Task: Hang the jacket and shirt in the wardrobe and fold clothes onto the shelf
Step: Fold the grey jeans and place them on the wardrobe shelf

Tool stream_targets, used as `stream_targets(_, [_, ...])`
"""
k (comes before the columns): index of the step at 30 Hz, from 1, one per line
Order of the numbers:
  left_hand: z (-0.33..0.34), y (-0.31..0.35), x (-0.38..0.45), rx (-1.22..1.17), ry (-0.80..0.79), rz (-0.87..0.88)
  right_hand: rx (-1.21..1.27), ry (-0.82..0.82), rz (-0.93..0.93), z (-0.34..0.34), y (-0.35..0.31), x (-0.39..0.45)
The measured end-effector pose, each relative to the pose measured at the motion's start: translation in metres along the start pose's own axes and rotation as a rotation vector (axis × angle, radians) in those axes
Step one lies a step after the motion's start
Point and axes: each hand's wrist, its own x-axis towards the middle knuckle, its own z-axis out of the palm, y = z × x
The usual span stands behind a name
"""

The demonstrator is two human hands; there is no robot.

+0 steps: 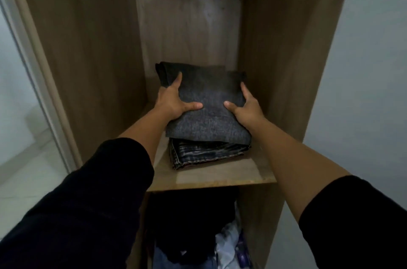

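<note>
We see our left hand (172,102) and right hand (245,106) gripping the sides of folded dark jeans (207,112), thumbs on top, atop another folded garment (204,154) on the wardrobe shelf (220,177), toward its front edge.

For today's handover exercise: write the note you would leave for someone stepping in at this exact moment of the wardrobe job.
Left hand and right hand: each grips a side of the folded dark jeans, thumbs on top.
Jeans sit on a second folded garment on the shelf.
Below the shelf: a loose clothes heap.
Done: two folded items stacked on the shelf.
Left: let go and square the stack if needed. Jacket and shirt are not in view, so hanging cannot be confirmed; check it.
</note>
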Motion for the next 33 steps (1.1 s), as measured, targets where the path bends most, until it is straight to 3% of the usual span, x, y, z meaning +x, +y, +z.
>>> stream_targets(8, [0.064,-0.068,0.106,-0.055,-0.124,-0.136,-0.202,-0.12,0.135,0.052,0.059,0.105])
stream_targets(16, [0.083,-0.109,0.203,-0.002,-0.16,-0.157,-0.269,-0.081,0.146,0.099,0.086,0.197])
stream_targets(22, [0.092,-0.116,0.227,-0.056,-0.211,-0.208,-0.231,-0.047,0.179,0.107,0.097,0.222])
stream_targets(30, [0.081,-0.103,0.185,-0.039,-0.04,-0.235,-0.245,-0.038,0.221,0.098,0.087,0.187])
stream_targets(33, [0.068,-0.086,0.161,-0.085,0.123,-0.25,-0.209,0.004,0.24,0.086,0.076,0.161])
